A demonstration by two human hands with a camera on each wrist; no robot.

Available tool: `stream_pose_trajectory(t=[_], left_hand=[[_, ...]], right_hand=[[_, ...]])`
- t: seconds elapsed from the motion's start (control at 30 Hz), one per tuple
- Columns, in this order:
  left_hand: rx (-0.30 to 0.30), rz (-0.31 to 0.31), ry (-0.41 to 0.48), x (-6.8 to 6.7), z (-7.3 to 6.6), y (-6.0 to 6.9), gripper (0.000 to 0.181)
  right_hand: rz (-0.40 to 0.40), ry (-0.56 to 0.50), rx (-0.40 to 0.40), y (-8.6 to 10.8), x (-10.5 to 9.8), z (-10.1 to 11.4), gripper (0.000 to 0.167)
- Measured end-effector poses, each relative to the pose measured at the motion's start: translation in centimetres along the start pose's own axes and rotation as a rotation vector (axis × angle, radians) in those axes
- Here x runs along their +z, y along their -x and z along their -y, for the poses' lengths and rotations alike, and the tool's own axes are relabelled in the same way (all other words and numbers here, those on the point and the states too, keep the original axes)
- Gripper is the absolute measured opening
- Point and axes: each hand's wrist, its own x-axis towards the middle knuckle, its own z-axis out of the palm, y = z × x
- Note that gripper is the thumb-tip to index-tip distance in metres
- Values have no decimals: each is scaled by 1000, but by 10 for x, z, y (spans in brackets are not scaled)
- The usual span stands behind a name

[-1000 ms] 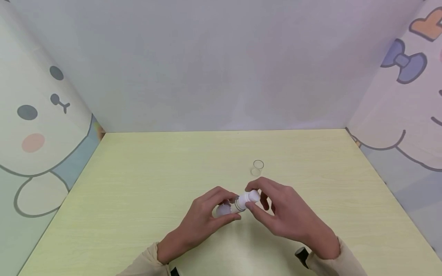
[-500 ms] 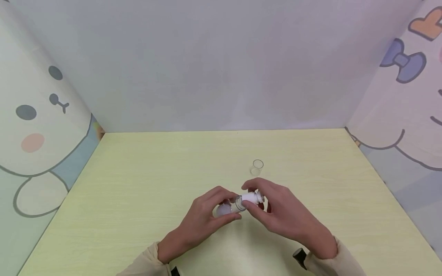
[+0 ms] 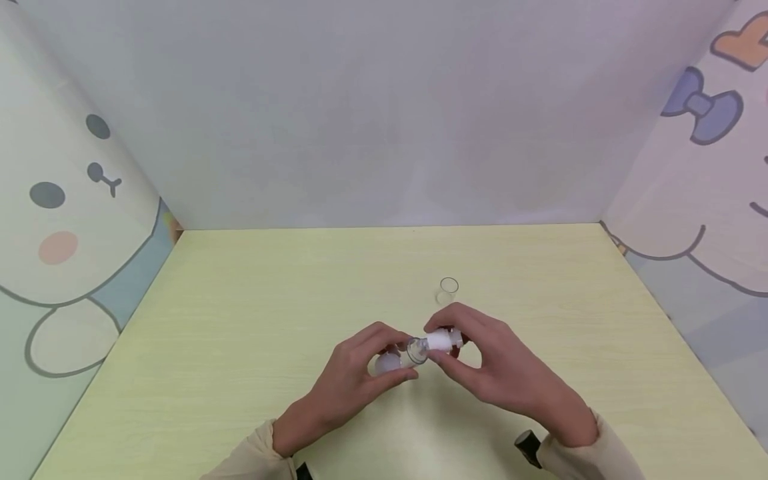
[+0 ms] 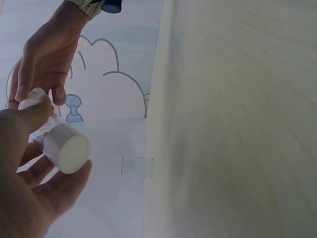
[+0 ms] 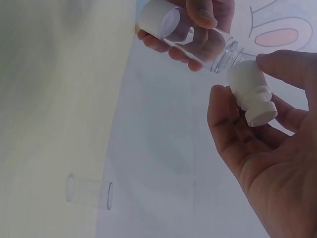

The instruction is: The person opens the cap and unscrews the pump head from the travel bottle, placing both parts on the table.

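Observation:
My left hand (image 3: 345, 377) grips a small clear bottle (image 5: 195, 42) with a white base (image 4: 74, 154), holding it tilted on its side above the table. Its mouth points right, and the threaded neck (image 5: 230, 57) shows. Thumb and fingers of my right hand (image 3: 504, 363) pinch a white pump head (image 5: 247, 84). That piece sits at the bottle's mouth, slightly angled to the neck; whether the two touch is hard to tell. A clear cylindrical cap (image 5: 89, 192) stands on the table beyond both hands.
A pale wood-look table (image 3: 240, 287) lies under the hands. Behind it rises a plain light wall (image 3: 384, 120), with cartoon-printed panels on the left and right. Dark camera mounts (image 3: 528, 448) are strapped at the wrists.
The white pump head has turned in my right hand and shifted slightly right, uncovering the bottle's neck. My left hand and the bottle stay nearly still. The clear cap has not moved.

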Motion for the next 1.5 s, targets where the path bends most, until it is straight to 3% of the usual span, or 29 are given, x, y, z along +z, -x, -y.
stream_pose_trajectory(t=[0.3, 0.5, 0.63, 0.97, 1.2, 1.5], left_hand=[[-47, 8, -2, -3, -1, 1, 35], [-26, -15, -4, -7, 0, 3, 35], [-30, -16, -9, -11, -1, 6, 34], [1, -61, -30, -21, -5, 10, 38], [5, -73, -26, -24, -4, 14, 37], [-1, -81, -30, -27, -3, 19, 40]], right_hand=[[35, 68, -27, 1, -8, -3, 39], [24, 82, -103, -5, -8, -10, 45], [32, 88, -105, -11, -6, -15, 43], [90, 196, -54, -35, 10, -40, 34], [187, 255, 16, -53, 30, -67, 28], [242, 329, 120, -63, 51, -88, 27]])
